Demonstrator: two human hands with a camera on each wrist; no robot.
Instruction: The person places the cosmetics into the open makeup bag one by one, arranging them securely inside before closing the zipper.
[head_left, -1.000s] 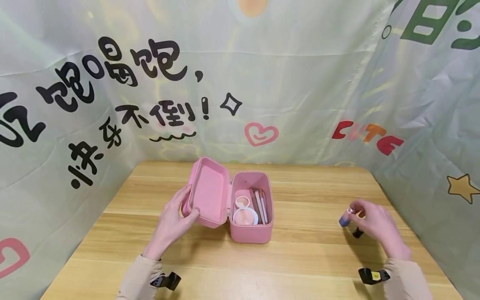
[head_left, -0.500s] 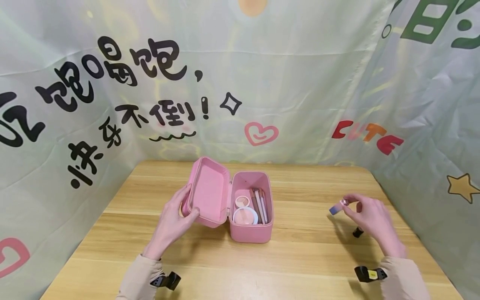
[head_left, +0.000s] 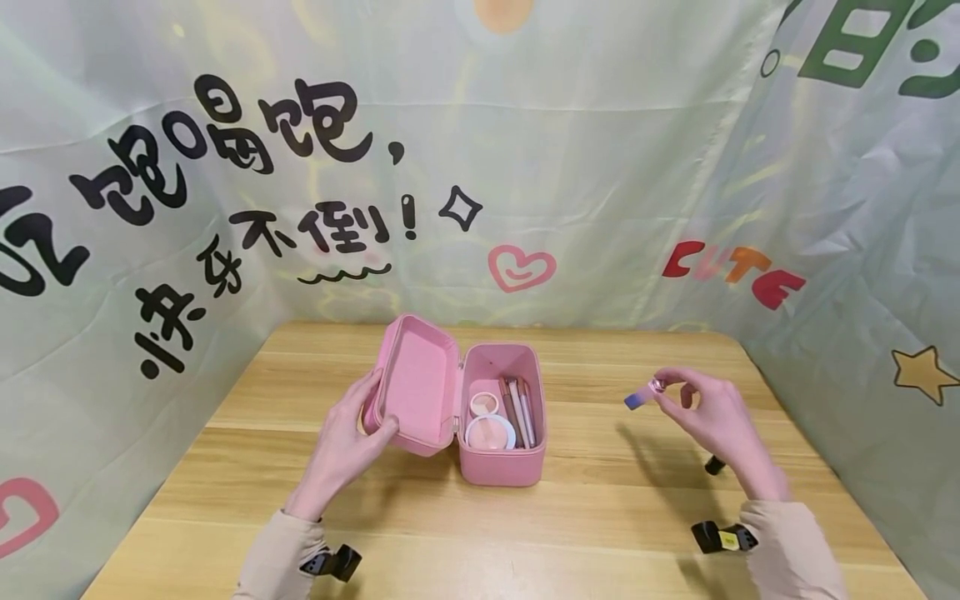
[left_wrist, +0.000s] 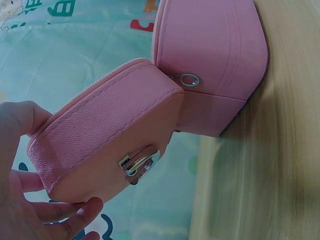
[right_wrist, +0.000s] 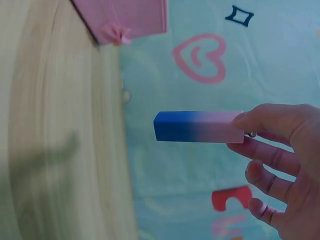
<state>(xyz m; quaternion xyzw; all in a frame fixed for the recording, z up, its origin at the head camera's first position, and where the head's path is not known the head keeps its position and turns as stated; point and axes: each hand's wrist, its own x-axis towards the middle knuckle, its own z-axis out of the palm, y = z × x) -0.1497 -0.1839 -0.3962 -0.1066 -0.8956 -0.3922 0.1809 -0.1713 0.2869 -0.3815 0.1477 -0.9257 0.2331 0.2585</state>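
Observation:
A pink makeup case (head_left: 501, 470) stands on the table with its lid (head_left: 422, 383) folded out to the left. My left hand (head_left: 347, 442) grips the lid's outer edge, thumb on the near side; its silver clasp (left_wrist: 140, 162) shows in the left wrist view. Inside the case lie a round compact (head_left: 491, 433), a smaller round pot (head_left: 484, 404) and several slim brushes or pencils (head_left: 517, 412). Pinched at its pink end between thumb and fingers of my right hand (head_left: 716, 417) is a square blue-to-pink lipstick tube (right_wrist: 200, 126), raised above the table, right of the case.
A small black item (head_left: 715, 465) lies on the wooden table (head_left: 600, 533), below my right hand and partly hidden by it. Printed cloth walls (head_left: 600, 167) surround the table at the back and both sides.
My right hand has lifted the lipstick tube and carried it leftward, toward the case, leaving the black item behind. The left hand and the lid have stayed in place.

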